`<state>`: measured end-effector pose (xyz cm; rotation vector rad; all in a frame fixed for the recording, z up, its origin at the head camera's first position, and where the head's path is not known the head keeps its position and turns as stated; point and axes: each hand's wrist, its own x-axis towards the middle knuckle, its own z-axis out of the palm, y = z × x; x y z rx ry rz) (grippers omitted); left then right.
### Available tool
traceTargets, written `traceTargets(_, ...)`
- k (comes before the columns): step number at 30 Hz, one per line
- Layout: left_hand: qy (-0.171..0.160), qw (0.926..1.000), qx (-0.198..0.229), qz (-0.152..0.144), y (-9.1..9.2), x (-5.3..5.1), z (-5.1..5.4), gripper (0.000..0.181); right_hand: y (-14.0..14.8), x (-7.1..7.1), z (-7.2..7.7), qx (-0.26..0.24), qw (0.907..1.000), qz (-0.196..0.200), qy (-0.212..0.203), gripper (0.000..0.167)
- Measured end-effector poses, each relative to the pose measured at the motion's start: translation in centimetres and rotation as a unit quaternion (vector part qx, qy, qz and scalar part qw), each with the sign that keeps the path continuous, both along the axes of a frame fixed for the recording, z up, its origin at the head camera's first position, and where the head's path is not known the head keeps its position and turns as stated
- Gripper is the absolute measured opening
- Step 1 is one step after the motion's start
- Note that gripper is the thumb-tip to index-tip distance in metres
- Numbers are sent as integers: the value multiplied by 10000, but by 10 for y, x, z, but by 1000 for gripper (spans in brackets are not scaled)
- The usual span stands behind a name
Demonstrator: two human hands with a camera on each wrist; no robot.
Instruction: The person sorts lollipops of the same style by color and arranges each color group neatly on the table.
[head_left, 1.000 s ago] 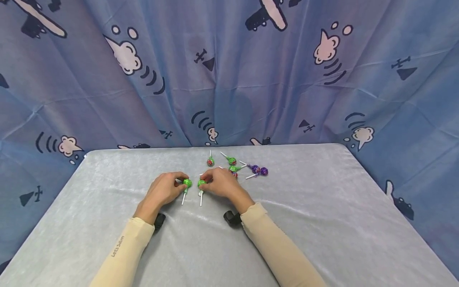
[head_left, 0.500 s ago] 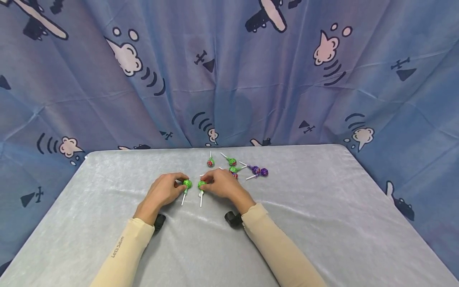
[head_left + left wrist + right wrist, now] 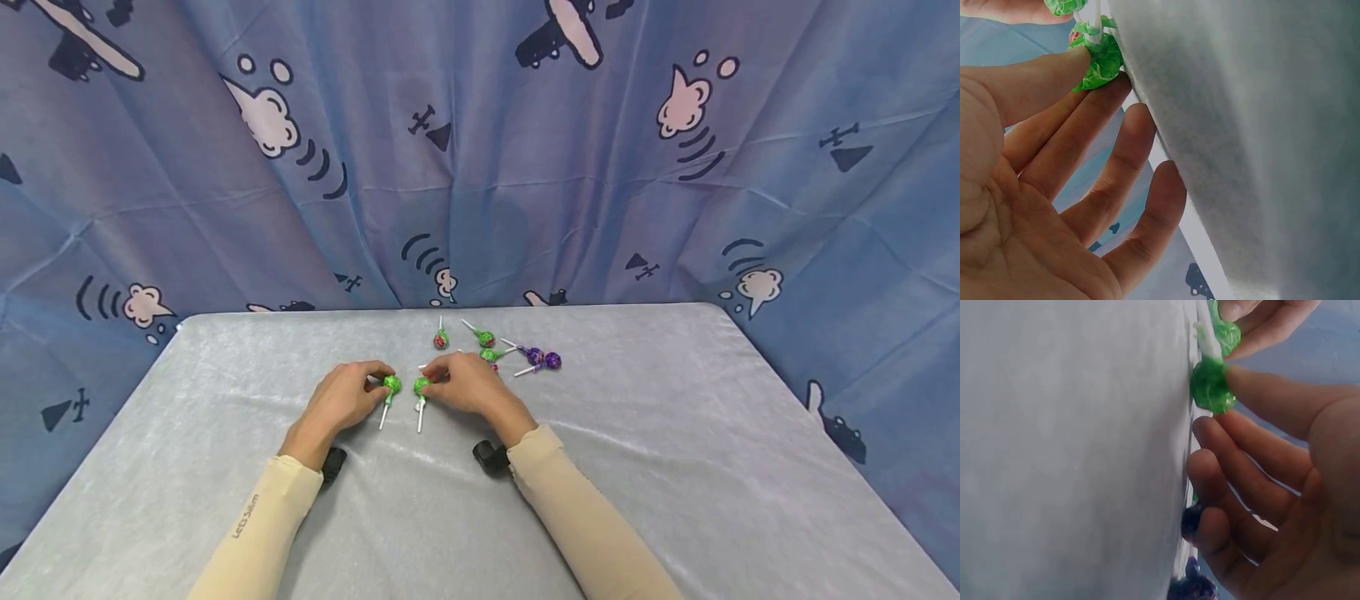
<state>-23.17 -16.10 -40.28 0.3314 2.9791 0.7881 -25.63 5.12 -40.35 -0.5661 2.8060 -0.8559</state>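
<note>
Two green-wrapped lollipops lie side by side, white sticks toward the person. My left hand (image 3: 345,396) pinches the left lollipop (image 3: 392,384) by its head between thumb and forefinger. In the left wrist view, that lollipop (image 3: 1102,62) sits at the thumb tip, while the other fingers spread loosely. Thumb and forefinger of my right hand (image 3: 467,383) are at the head of the right lollipop (image 3: 422,387). The right wrist view has the thumb against this lollipop (image 3: 1211,386), its stick pointing up in the picture.
Beyond the right hand lie several more lollipops: a red-and-green one (image 3: 441,340), green ones (image 3: 486,338) and purple ones (image 3: 552,360). The right hand partly hides one. They rest on a grey cloth-covered table (image 3: 675,433), with a blue patterned curtain (image 3: 480,167) behind.
My right hand and wrist have shifted very slightly to the right. The left hand and both near lollipops stay in place.
</note>
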Motion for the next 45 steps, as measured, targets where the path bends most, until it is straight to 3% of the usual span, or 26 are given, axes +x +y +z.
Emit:
traceTargets(18,-40,10000,-30,23,-2,0,0,29,21,-10,12,-407,9990,-70,-178,32)
traceTargets(30,37,10000,46,61,-2,1,-2,29,64,-23,23,-653,9948,-674,-386,36)
traceTargets(45,-2,10000,16,-6,-3,-1,-1,28,84,-30,17,-531,9957,-731,-207,34)
